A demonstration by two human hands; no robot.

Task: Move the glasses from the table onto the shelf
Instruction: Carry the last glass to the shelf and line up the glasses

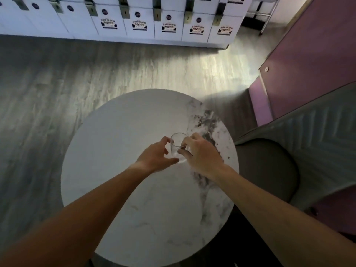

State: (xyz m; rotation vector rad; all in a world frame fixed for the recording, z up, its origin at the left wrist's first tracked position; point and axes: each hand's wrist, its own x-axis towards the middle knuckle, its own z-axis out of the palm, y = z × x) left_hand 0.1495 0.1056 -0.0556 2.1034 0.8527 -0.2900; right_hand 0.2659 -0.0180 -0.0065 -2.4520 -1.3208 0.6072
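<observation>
1. A round marble table (134, 132) fills the lower centre of the frame.
2. A clear tumbler (178, 146) stands upright at centre, between both hands.
3. The right hand (202, 155) wraps its right wall; the left hand (156, 156), fingers spread, just touches its left side.

Glass (178, 146) base hidden behind hands; locker labels (139, 26) unreadable.

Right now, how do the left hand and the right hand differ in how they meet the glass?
The left hand comes in from the left with fingers spread and curved, its thumb near the base of the glass; the right hand sits on the right side with fingers curled in around the wall. The left hand looks looser, the right hand more closed. Both are bare, over the round marble table, flanking the one upright clear glass.
</observation>
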